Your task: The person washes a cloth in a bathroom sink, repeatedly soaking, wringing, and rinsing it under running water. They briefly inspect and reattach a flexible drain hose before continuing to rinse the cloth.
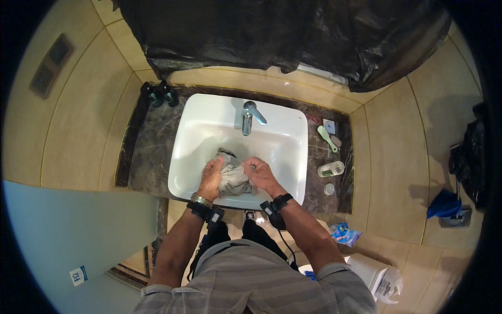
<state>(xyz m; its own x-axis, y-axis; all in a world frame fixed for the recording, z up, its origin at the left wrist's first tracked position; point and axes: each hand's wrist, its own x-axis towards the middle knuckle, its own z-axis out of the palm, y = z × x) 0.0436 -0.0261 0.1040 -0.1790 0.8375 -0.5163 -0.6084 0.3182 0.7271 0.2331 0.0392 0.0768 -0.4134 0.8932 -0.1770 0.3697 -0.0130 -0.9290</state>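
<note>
A wet, crumpled grey cloth [235, 179] hangs bunched between my two hands over the front of the white washbasin [292, 145]. With thumb and fingers together, my left hand [211, 176] grips its left side. My right hand [262, 172] pinches a thin fold at its upper right. A darker part of the cloth shows at the top, near the basin's floor. Behind it stands the chrome single-lever faucet [248, 117], its lever angled to the right. Whether water is running cannot be made out. A wristband device sits on each wrist.
On the dark marble counter [153, 145], two dark bottles [160, 94] stand at the back left. To the right lie a light green brush [327, 138], a clear jar [330, 169] on its side and a round lid [329, 189]. A blue packet [345, 234] and white bin [370, 271] are lower right.
</note>
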